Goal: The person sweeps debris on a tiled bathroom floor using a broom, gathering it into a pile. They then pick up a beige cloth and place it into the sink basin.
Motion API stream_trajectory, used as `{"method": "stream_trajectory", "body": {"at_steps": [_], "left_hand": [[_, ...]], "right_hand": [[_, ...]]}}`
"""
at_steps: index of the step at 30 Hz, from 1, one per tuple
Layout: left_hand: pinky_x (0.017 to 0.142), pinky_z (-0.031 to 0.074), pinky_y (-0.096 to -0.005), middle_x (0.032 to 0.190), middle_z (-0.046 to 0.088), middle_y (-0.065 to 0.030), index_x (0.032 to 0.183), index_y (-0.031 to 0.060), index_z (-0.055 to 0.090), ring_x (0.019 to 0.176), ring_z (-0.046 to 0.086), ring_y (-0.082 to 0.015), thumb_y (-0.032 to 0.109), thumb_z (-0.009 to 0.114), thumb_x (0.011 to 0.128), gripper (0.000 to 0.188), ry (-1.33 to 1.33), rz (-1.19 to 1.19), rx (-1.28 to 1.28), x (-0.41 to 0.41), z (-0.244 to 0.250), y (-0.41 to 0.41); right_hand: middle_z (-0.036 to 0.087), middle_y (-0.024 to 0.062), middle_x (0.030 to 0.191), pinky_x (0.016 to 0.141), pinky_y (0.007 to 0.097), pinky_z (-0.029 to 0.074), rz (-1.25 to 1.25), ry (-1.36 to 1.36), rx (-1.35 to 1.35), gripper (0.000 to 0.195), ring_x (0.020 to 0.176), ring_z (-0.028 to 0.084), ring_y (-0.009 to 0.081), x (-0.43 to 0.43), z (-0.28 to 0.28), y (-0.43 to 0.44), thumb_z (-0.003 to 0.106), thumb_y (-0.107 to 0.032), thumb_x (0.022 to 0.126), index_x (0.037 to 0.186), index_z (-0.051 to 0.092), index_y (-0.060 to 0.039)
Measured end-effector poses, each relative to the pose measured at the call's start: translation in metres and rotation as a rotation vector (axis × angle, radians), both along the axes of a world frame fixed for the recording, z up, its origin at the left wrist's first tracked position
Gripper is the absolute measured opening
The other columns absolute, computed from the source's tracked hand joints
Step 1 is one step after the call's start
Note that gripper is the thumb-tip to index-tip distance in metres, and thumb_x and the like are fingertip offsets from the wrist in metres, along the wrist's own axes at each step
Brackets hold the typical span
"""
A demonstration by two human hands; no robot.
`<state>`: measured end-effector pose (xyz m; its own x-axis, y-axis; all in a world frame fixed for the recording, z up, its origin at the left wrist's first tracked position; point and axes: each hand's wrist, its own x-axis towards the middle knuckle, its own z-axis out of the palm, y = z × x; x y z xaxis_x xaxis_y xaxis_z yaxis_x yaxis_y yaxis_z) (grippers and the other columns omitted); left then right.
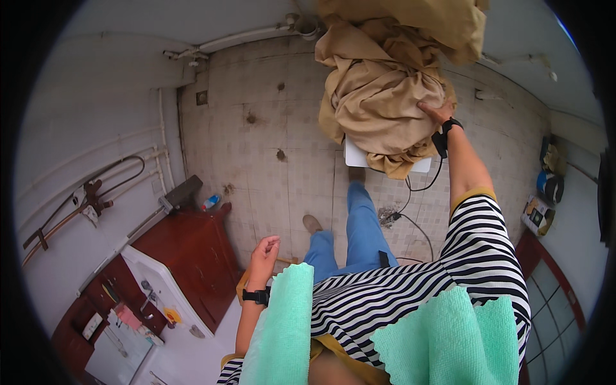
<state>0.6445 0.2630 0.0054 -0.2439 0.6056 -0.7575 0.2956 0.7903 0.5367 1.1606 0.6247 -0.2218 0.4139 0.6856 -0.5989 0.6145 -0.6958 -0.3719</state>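
My right hand (439,111) lies on a large bundle of tan cloth (385,110), thumb and fingers against its right side; part of the hand is hidden by folds. Beneath the bundle shows the edge of a white flat-topped object (356,156), with a black cable beside it. My left hand (267,250) hangs at the left with loosely curled fingers and nothing visible in it. A mint-green cloth (284,327) drapes over my left side, and another green cloth (452,337) hangs at my right.
A dark red cabinet with a white sink (163,288) stands at the left, near a small bottle (211,202) on the tiled floor (308,125). A black cable and plug (395,216) lie near my feet. Several packages (538,214) are by the right wall, close to a red-framed door (553,298).
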Motion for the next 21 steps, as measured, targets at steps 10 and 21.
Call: {"method": "stream_trajectory", "body": {"at_steps": [10,21], "left_hand": [[0.079,0.047,-0.0251,0.095,0.065,-0.0054,0.11,0.002,0.06,0.086,0.059,-0.0113,0.011,0.056,0.089,0.022,-0.015,0.298,-0.152,-0.019,-0.02,-0.106],[0.078,0.047,-0.0258,0.097,0.064,-0.0051,0.111,0.0019,0.059,0.087,0.058,-0.0111,0.015,0.061,0.087,0.028,-0.077,0.164,-0.009,-0.02,-0.035,-0.098]], "right_hand": [[0.049,0.0212,0.131,0.095,0.0363,0.043,0.001,0.264,0.099,0.085,0.118,0.05,0.0315,0.008,-0.089,0.018,0.079,-0.039,0.063,0.13,0.046,0.0025],[0.06,0.0118,0.114,0.087,0.0372,0.051,-0.484,1.222,0.298,0.046,0.1,0.06,0.0252,-0.102,0.152,-0.086,0.061,-0.004,0.08,0.124,0.05,-0.0033]]}}
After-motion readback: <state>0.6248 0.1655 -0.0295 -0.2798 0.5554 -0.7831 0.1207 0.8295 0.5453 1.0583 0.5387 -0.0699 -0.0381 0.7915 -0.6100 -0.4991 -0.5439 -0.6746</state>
